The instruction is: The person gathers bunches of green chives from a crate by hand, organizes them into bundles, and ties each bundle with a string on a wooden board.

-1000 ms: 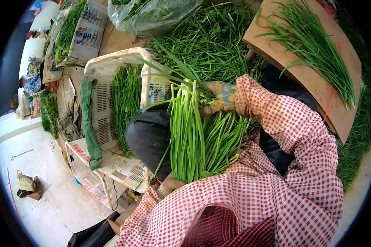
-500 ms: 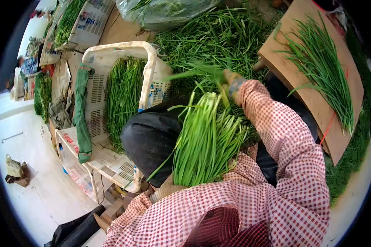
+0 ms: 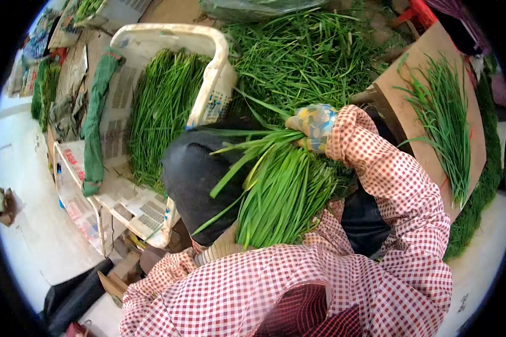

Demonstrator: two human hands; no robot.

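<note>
A thick bunch of garlic chives point(image 3: 284, 194) stands upright in my lap, its upper leaves fanning out to the left. My left hand point(image 3: 225, 251), in a pale knit glove, is closed round the lower end; the leaves and my sleeve hide most of its fingers. At the top of the bunch is my right hand point(image 3: 313, 126), in a grey and yellow patterned glove, its fingers closed on some leaves. Beneath and beyond it lies a large heap of loose chive leaves point(image 3: 309, 62).
On my left stands a white plastic basket point(image 3: 208, 84) with chives inside and a green cloth roll point(image 3: 99, 121) over its side. A board point(image 3: 399, 84) on my right bears another chive bunch point(image 3: 447, 126). A clear plastic bag point(image 3: 253, 8) lies beyond the heap.
My right hand, blurred earlier with leaves streaming left from it, has come down onto the top of the bunch. The bunch's upper leaves now bend leftward. The camera view has shifted.
</note>
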